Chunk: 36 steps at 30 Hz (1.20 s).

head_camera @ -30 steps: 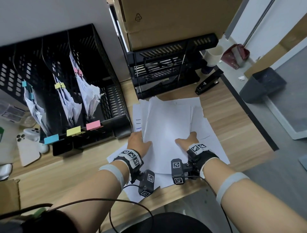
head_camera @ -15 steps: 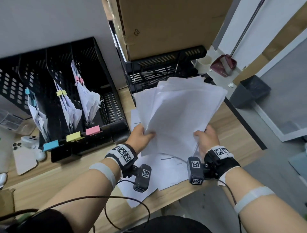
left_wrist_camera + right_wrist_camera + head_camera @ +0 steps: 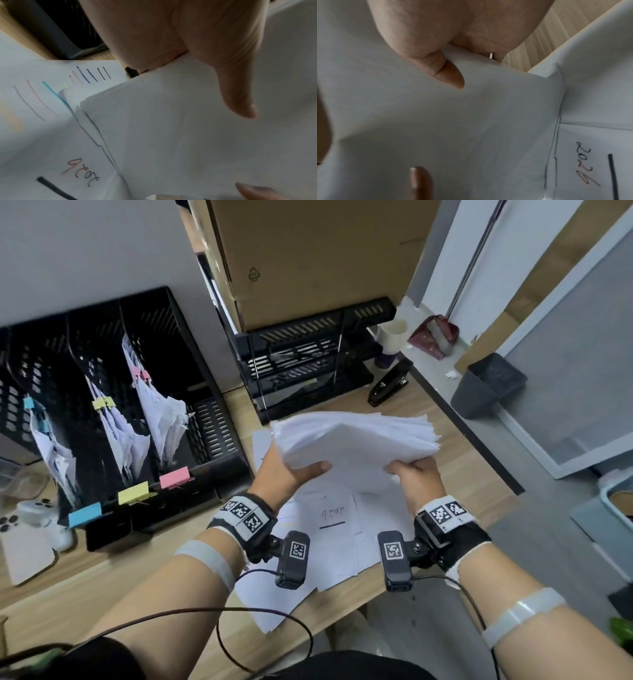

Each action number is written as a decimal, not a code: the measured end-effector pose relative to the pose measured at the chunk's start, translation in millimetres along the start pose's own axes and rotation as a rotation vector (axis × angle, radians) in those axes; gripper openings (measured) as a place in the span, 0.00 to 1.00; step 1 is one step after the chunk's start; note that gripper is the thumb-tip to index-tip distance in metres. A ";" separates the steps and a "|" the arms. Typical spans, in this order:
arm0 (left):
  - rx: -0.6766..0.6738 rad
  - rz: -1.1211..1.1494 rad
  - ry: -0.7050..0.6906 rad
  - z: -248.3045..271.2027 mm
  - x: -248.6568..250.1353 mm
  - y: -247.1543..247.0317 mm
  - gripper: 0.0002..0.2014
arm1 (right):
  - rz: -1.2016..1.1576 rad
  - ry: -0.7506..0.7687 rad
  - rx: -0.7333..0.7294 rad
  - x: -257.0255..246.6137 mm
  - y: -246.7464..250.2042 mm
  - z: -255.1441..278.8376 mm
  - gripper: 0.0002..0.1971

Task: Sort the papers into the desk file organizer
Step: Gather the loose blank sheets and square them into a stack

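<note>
A thick stack of white papers (image 3: 356,443) is held above the wooden desk. My left hand (image 3: 291,474) grips its near left corner, thumb on top (image 3: 240,94). My right hand (image 3: 416,474) grips the near right corner, thumb pressed into the top sheet (image 3: 447,73). More loose sheets (image 3: 329,539) lie flat on the desk below, one marked with handwriting and a black line (image 3: 82,174). The black desk file organizer (image 3: 137,412) stands to the left, its three slots holding clipped papers behind blue (image 3: 85,514), yellow (image 3: 133,492) and pink (image 3: 174,477) labels.
A black stacked letter tray (image 3: 308,361) sits behind the papers under a cardboard box (image 3: 308,258). A black stapler (image 3: 388,386) and a cup (image 3: 392,335) lie at the back right. A phone (image 3: 27,546) lies far left. The desk edge (image 3: 472,436) runs along the right.
Both hands took hold of the stack that lay flat on the desk and lifted it; it now tips flatter and lower than half a second ago, with loose sheets left beneath.
</note>
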<state>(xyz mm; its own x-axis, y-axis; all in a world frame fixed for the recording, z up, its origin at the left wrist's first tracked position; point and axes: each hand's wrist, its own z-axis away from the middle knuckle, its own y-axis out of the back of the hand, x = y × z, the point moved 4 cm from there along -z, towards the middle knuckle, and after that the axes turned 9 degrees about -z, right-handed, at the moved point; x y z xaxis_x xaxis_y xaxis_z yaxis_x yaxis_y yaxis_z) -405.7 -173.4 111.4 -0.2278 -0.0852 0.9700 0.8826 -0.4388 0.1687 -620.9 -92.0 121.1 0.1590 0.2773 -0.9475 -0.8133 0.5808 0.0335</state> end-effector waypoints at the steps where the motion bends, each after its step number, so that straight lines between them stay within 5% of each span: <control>1: -0.013 0.010 0.009 -0.6 -2.2 -0.9 0.25 | 0.000 -0.014 0.006 4.2 2.1 -2.9 0.12; 7: 0.044 -0.169 0.017 -12.0 -18.6 4.7 0.17 | 0.114 -0.137 -0.066 21.6 5.7 -9.1 0.11; 11: 0.226 -0.085 0.081 -19.2 -23.2 25.5 0.04 | 0.212 -0.100 -0.183 23.7 5.7 -15.9 0.14; 17: 0.495 -0.015 0.135 -19.1 -26.0 77.8 0.06 | -0.088 -0.770 -0.110 108.4 11.7 -17.5 0.11; 25: 0.516 -0.099 0.216 -6.5 -39.9 103.7 0.03 | -0.442 -0.685 -0.145 109.8 -34.3 -21.6 0.26; 30: 0.513 -0.071 0.242 -1.7 -43.9 109.4 0.06 | -0.180 -0.585 -0.145 117.9 -42.7 -44.2 0.17; 36: 0.522 -0.014 0.233 -1.5 -39.5 118.7 0.07 | 0.299 -0.096 -0.124 68.5 -26.2 -68.9 0.04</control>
<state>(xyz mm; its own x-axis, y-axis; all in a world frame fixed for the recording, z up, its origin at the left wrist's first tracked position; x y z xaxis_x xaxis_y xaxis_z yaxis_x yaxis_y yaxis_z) -292.5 -223.4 92.9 -0.2733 -0.3040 0.9126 0.9515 0.0541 0.3029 -627.3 -141.0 33.4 -0.0496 0.4954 -0.8672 -0.8927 0.3674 0.2610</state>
